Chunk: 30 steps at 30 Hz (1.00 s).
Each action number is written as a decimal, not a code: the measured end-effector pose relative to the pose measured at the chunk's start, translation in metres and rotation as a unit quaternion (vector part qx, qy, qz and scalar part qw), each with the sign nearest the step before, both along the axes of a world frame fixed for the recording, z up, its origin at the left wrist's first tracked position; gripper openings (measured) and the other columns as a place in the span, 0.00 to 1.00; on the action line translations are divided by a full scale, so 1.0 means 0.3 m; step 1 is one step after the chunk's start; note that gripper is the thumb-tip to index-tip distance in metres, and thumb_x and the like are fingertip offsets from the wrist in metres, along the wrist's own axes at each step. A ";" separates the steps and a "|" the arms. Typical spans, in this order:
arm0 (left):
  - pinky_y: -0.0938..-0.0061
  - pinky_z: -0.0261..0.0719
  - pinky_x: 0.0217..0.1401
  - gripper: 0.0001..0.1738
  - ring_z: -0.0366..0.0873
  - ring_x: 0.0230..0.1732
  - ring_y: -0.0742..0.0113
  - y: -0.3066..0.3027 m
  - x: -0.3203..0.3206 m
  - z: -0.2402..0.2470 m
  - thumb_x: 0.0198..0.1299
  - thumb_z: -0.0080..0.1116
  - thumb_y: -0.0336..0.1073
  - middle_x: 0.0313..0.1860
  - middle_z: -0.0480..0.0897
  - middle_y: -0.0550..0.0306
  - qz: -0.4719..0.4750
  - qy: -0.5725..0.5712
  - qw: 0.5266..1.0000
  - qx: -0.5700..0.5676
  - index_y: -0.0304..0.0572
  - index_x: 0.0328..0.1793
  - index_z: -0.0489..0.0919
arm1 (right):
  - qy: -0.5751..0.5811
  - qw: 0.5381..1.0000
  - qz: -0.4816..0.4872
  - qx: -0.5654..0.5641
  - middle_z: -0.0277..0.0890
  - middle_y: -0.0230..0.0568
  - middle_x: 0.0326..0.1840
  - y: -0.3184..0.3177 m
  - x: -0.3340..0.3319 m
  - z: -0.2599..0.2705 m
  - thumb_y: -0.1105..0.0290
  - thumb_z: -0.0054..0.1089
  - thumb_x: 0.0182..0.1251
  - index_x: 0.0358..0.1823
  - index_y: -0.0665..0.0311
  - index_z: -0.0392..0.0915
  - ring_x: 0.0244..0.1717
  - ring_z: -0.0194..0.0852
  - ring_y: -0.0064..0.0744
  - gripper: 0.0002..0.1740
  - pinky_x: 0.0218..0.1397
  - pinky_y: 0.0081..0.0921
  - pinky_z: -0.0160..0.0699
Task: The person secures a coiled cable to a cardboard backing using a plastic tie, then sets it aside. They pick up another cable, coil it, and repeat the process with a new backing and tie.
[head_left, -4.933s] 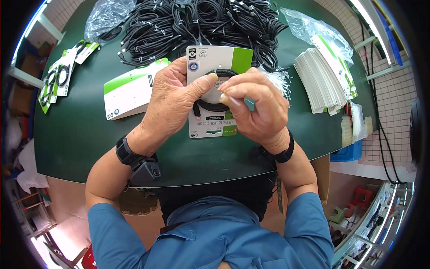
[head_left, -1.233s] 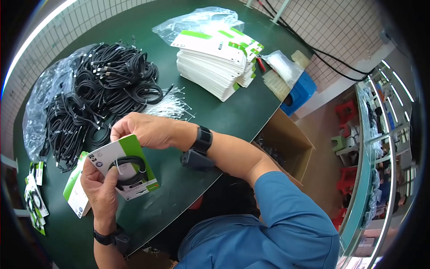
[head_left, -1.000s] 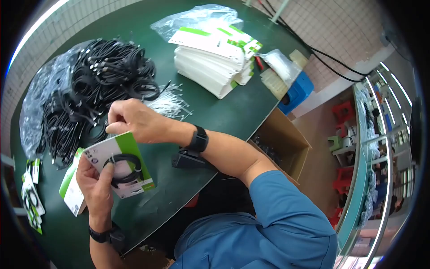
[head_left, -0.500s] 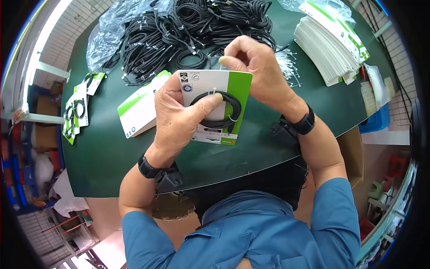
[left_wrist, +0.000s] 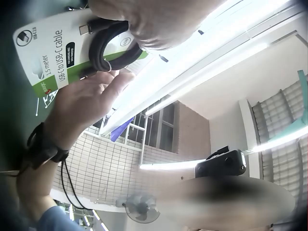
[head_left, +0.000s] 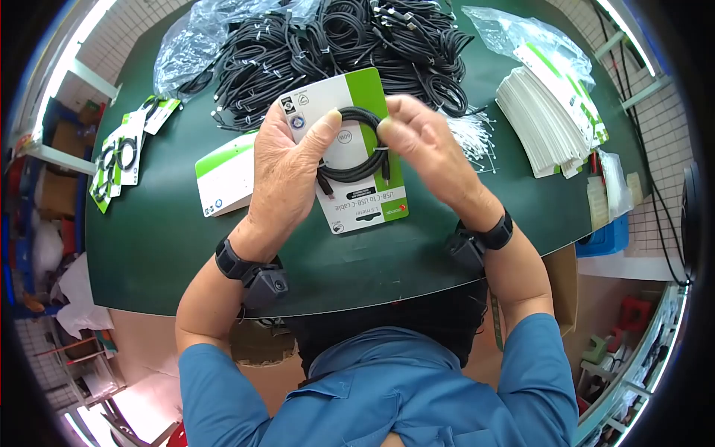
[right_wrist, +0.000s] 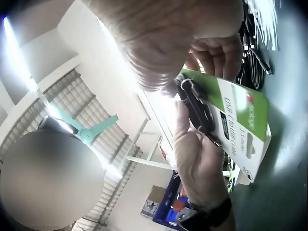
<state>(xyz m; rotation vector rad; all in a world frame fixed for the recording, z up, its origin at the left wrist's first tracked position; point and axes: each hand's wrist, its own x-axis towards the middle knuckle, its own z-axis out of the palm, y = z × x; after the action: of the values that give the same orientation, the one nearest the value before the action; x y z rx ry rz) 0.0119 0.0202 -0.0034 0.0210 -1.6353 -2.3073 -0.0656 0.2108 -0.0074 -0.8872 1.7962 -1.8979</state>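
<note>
My left hand [head_left: 287, 167] pinches the left edge of a white and green card [head_left: 328, 93], its thumb on the front at the top of a coiled black cable [head_left: 350, 175]. My right hand [head_left: 432, 153] is at the card's right edge, its thumb against the coil and its fingers curled behind. In the left wrist view the cable coil [left_wrist: 98, 50] lies on the face of the card [left_wrist: 36, 53], with the right hand [left_wrist: 82, 106] at its edge. The right wrist view shows the card [right_wrist: 240, 120] tilted, the left hand [right_wrist: 197, 159] holding it.
Behind the card lies a heap of black cables [head_left: 335, 45], with white ties [head_left: 469, 138] to its right. Blank-looking cards [head_left: 227, 175] lie left, near finished cards with cables [head_left: 123, 153]. At right stand a card stack [head_left: 540, 123], a plastic bag [head_left: 521, 33] and a blue bin [head_left: 607, 238].
The right hand has come down from above the card to its right edge. The card has tilted and shifted up slightly, and the left thumb has moved left, showing more of the coil's centre.
</note>
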 end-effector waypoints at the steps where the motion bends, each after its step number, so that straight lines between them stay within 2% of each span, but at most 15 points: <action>1: 0.72 0.88 0.57 0.19 0.87 0.51 0.69 -0.004 -0.002 0.001 0.72 0.68 0.31 0.54 0.88 0.50 0.000 0.004 1.000 0.006 0.32 0.63 0.75 | 0.016 0.999 0.026 0.043 0.84 0.36 0.52 -0.006 0.007 -0.002 0.60 0.61 0.83 0.65 0.71 0.76 0.49 0.82 0.20 0.22 0.54 0.21 0.83; 7: 0.71 0.88 0.59 0.19 0.87 0.52 0.68 -0.012 -0.007 -0.009 0.73 0.67 0.31 0.54 0.88 0.49 -0.008 -0.015 1.000 0.023 0.31 0.64 0.75 | 0.021 0.997 0.047 0.058 0.85 0.38 0.55 -0.013 0.024 -0.003 0.60 0.63 0.82 0.67 0.71 0.75 0.52 0.82 0.21 0.24 0.56 0.24 0.85; 11: 0.70 0.87 0.61 0.24 0.85 0.58 0.67 -0.018 -0.019 -0.015 0.72 0.69 0.30 0.59 0.85 0.48 -0.052 -0.018 0.993 0.101 0.27 0.68 0.73 | 0.005 0.999 0.034 0.028 0.86 0.38 0.53 -0.018 0.019 -0.005 0.60 0.61 0.83 0.67 0.71 0.75 0.51 0.83 0.20 0.24 0.56 0.25 0.85; 14: 0.69 0.86 0.65 0.34 0.82 0.65 0.66 0.002 -0.012 0.002 0.68 0.71 0.27 0.62 0.83 0.48 0.045 0.042 0.998 -0.008 0.27 0.76 0.68 | 0.010 1.000 -0.001 0.029 0.86 0.37 0.53 -0.009 0.015 -0.004 0.59 0.60 0.84 0.67 0.70 0.75 0.51 0.82 0.19 0.23 0.56 0.25 0.85; 17: 0.72 0.86 0.61 0.35 0.81 0.63 0.67 0.041 0.009 0.052 0.63 0.74 0.26 0.61 0.81 0.50 0.006 0.072 0.995 -0.070 0.32 0.76 0.72 | -0.038 0.998 -0.033 -0.027 0.85 0.37 0.54 0.006 0.001 0.011 0.58 0.58 0.85 0.66 0.70 0.75 0.53 0.82 0.19 0.23 0.56 0.23 0.85; 19: 0.74 0.86 0.58 0.36 0.80 0.62 0.68 0.044 0.015 0.052 0.61 0.75 0.25 0.60 0.81 0.51 -0.016 0.087 0.991 -0.105 0.35 0.76 0.74 | -0.027 0.998 -0.045 -0.041 0.85 0.37 0.54 0.008 -0.001 0.010 0.57 0.57 0.85 0.66 0.70 0.75 0.53 0.82 0.18 0.23 0.56 0.23 0.84; 22: 0.75 0.82 0.47 0.27 0.80 0.50 0.70 0.009 0.018 -0.027 0.57 0.77 0.24 0.55 0.79 0.55 -0.049 0.077 0.930 -0.356 0.42 0.64 0.85 | -0.012 0.996 -0.059 -0.061 0.84 0.36 0.54 0.006 0.002 -0.002 0.57 0.55 0.86 0.65 0.70 0.75 0.53 0.81 0.18 0.22 0.57 0.22 0.83; 23: 0.75 0.82 0.47 0.27 0.80 0.50 0.70 0.011 0.020 -0.037 0.57 0.77 0.24 0.55 0.79 0.55 -0.051 0.077 0.928 -0.361 0.42 0.64 0.85 | 0.006 0.997 -0.058 -0.059 0.84 0.36 0.54 0.005 0.003 -0.006 0.57 0.55 0.87 0.65 0.70 0.75 0.53 0.80 0.18 0.22 0.57 0.22 0.83; 26: 0.75 0.78 0.40 0.17 0.77 0.43 0.71 0.044 0.023 -0.044 0.55 0.78 0.24 0.51 0.77 0.56 0.017 0.094 0.936 -0.340 0.43 0.51 0.90 | 0.042 0.996 -0.054 -0.061 0.83 0.36 0.55 -0.007 0.006 -0.018 0.56 0.53 0.88 0.66 0.70 0.75 0.53 0.79 0.18 0.22 0.57 0.22 0.81; 30: 0.75 0.79 0.42 0.15 0.78 0.42 0.70 0.047 0.039 -0.030 0.56 0.78 0.23 0.51 0.77 0.56 0.023 0.050 0.928 -0.367 0.41 0.50 0.89 | 0.043 0.994 -0.072 -0.067 0.82 0.37 0.56 -0.023 0.027 -0.025 0.56 0.51 0.89 0.67 0.69 0.74 0.54 0.77 0.19 0.22 0.57 0.23 0.80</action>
<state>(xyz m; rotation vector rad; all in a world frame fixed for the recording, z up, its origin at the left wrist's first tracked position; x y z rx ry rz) 0.0236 0.0341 -0.0125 -0.2176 -2.2940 -1.5004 -0.0574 0.2037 -0.0149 -0.9184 1.8458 -2.1215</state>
